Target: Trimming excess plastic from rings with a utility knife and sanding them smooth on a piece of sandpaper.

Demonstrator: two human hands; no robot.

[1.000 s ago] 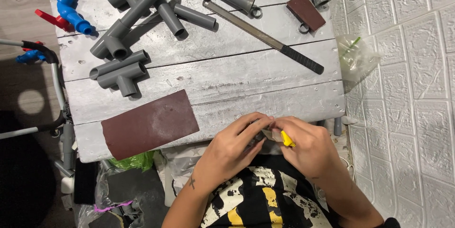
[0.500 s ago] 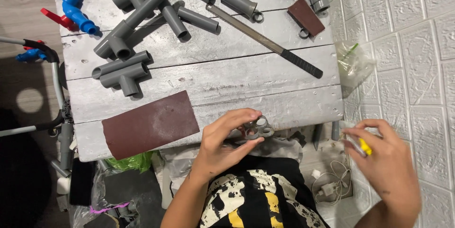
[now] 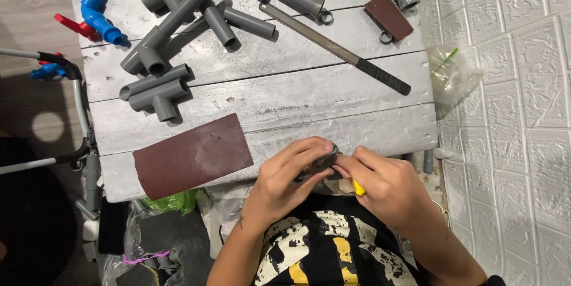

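both hands meet just off the near edge of the bench [image 3: 333,101], over the lap, where a small part can be turned close to the eyes. the left hand [image 3: 285,182] curls round a small grey fitting [image 3: 324,160], its fingers [image 3: 309,149] pinching it from above and the side so it sits steady; most of the fitting is hidden, so its exact shape is unclear. the right hand [image 3: 383,182] comes in from the other side, fingertips pressed against the same fitting, while a short yellow tool [image 3: 358,188] pokes out under the palm, gripped low in the hand; what kind of tool it is cannot be told. a scrap of brownish paper [image 3: 339,186] shows beneath the two hands. the sandpaper sheet [image 3: 193,155] lies flat at the near left of the bench, overhanging the edge a little, within easy reach of the left hand. farther back, well apart from the hands, grey pipes [image 3: 178,6] and a tee piece [image 3: 157,90] are spread in a loose heap, a long file [image 3: 336,48] lies diagonally with its black grip toward the right, and a smaller sandpaper piece [image 3: 388,15] rests near a ring [image 3: 385,37]. a blue valve [image 3: 98,18] with a red handle hangs off the far left corner. a clear bag [image 3: 455,72] sits against the white wall on the right.
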